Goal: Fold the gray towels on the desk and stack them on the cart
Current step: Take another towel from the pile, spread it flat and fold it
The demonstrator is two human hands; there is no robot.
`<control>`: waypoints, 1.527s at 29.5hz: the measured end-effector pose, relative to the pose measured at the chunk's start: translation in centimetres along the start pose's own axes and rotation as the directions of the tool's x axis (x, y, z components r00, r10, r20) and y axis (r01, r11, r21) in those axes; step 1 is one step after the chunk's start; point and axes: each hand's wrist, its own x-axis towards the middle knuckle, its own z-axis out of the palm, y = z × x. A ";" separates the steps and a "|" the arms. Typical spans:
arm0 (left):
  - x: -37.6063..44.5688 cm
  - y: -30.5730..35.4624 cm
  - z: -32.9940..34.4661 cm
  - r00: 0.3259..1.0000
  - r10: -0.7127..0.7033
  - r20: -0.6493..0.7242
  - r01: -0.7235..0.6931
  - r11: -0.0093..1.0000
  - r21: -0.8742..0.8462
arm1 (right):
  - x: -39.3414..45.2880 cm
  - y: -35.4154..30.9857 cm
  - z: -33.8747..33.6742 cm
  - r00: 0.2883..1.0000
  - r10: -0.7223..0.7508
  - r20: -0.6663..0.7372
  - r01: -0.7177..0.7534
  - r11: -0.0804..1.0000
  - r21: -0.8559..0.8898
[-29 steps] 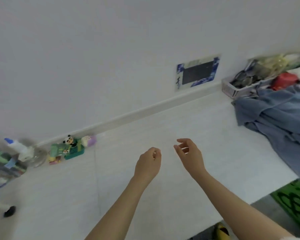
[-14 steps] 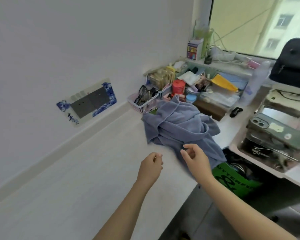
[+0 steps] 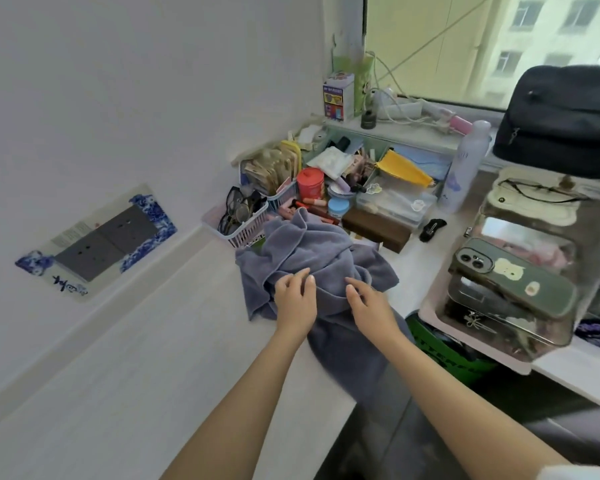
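On the white desk, left hand and right hand rest loose-fingered on crumpled gray towels.

Matt terry-cloth towel, smooth desk

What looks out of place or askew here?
The gray towel lies crumpled on the desk, one end drooping over its front edge. Both hands hover over it.
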 end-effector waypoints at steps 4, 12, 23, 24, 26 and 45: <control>1.5 0.5 0.3 0.961 -0.271 0.051 0.271 0.963 0.003 | 0.7 -1.2 -0.6 0.984 0.178 0.027 -0.178 0.937 0.299; 1.4 -0.3 -3.0 0.952 -0.301 -0.060 0.273 0.920 -0.280 | 0.5 -3.3 -0.5 0.997 0.012 -0.078 0.014 0.946 0.323; -3.6 -1.9 -16.7 0.798 -0.380 -0.468 -0.118 0.663 -0.739 | -1.6 -11.3 7.5 0.916 -0.397 -0.064 0.402 0.909 0.111; -4.4 -2.6 -18.2 0.774 -0.384 -0.504 -0.144 0.668 -0.730 | -2.4 -12.4 8.5 0.902 -0.429 -0.052 0.432 0.897 0.091; -6.3 -4.7 -21.5 0.695 -0.409 -0.592 -0.188 0.691 -0.698 | -4.5 -14.6 11.1 0.865 -0.502 0.003 0.502 0.863 0.055; -28.8 -25.0 -41.3 0.483 -0.268 -0.834 0.347 0.932 -0.099 | -24.1 -24.9 31.5 0.487 -0.820 0.299 0.847 0.528 0.068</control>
